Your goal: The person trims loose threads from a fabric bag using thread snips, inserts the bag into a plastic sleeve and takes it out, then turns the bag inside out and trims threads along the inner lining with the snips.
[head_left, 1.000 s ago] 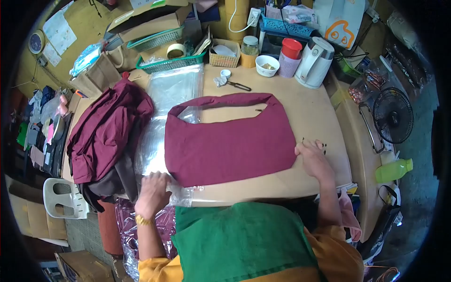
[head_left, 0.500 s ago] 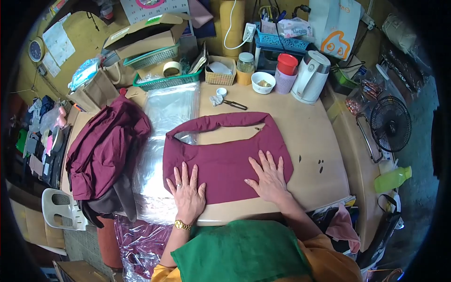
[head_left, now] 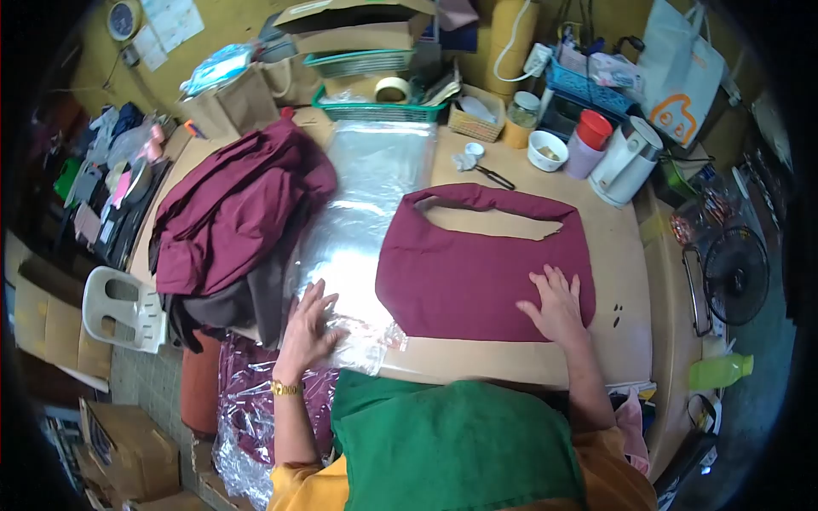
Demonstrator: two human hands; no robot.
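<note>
A maroon shoulder bag (head_left: 477, 285) lies flat on the table, its strap loop toward the back. My right hand (head_left: 555, 308) rests on the bag's lower right part, fingers spread. My left hand (head_left: 312, 332) is at the near left part of a stack of clear plastic sheets (head_left: 375, 179), fingers apart and holding nothing. The plastic runs from the back baskets to the table's front edge, left of the bag. A heap of maroon cloth (head_left: 239, 204) lies left of the plastic, with dark cloth (head_left: 230, 313) under it.
Along the back stand green baskets (head_left: 366, 111), a wicker basket (head_left: 477, 119), a jar (head_left: 521, 119), a white bowl (head_left: 547, 151), a red-lidded cup (head_left: 590, 143) and a white kettle (head_left: 626, 162). Black-handled snips (head_left: 494, 177) lie before them. A fan (head_left: 736, 274) is at the right.
My left hand has left the bag and moved left onto the plastic. My right hand stays on the bag, now nearer its right side. The view has turned left.
</note>
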